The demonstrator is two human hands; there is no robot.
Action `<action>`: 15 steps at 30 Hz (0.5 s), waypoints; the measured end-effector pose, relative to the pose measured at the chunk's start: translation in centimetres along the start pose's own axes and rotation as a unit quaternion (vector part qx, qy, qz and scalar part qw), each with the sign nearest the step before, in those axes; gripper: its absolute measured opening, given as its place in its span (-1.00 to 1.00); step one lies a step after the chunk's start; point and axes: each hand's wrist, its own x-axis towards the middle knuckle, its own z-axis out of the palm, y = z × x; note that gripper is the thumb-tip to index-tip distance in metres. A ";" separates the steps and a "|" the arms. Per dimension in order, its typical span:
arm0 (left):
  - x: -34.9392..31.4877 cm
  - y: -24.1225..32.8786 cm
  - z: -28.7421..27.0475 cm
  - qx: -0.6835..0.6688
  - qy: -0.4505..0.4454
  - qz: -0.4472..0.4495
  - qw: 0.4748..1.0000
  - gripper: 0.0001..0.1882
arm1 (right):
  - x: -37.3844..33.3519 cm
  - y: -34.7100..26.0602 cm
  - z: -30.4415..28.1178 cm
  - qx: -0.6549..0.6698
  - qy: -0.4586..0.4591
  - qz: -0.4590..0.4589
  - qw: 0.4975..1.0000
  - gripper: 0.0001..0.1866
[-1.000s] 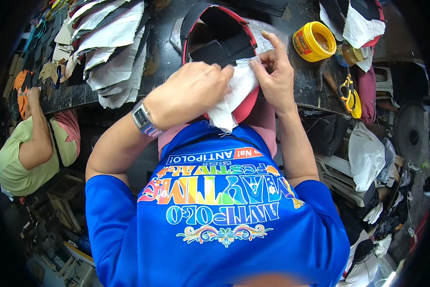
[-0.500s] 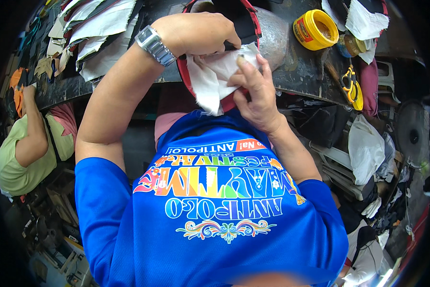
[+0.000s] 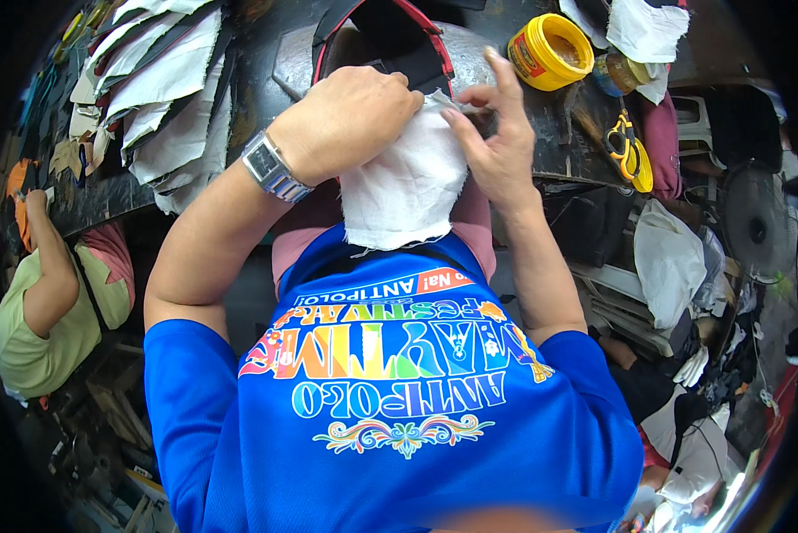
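Observation:
A white cloth piece with frayed edges hangs down over the near side of a black piece with red edging, whose kind I cannot make out. My left hand, watch on its wrist, is closed at the cloth's upper edge; its fingertips are partly hidden. Beside the cloth's upper right corner is my right hand, index finger raised and thumb apart, the thumb tip close to the cloth. The other fingers bend behind that corner.
A yellow tub of brownish paste stands to the right, near a small jar. Yellow-handled scissors lie at the table's right edge. Stacked white and black pieces cover the left. Another person's arm is at far left.
The white cloth, crumpled before, now hangs flatter and lower over the red edge. My right hand has moved up and right off the cloth's face; my left hand has shifted slightly down.

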 end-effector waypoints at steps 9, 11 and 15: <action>-1.3 0.7 1.2 -0.033 0.109 0.030 0.993 -0.71 | 0.5 1.0 2.3 -0.109 0.053 -0.002 0.993 -0.21; -1.0 0.9 1.3 -0.049 0.089 0.031 0.994 -0.61 | 0.8 1.0 1.8 -0.131 0.032 0.012 0.991 -0.19; -0.4 1.4 1.2 -0.030 0.033 -0.006 0.999 -0.44 | 3.6 1.2 -3.7 -0.124 0.035 0.054 0.990 -0.41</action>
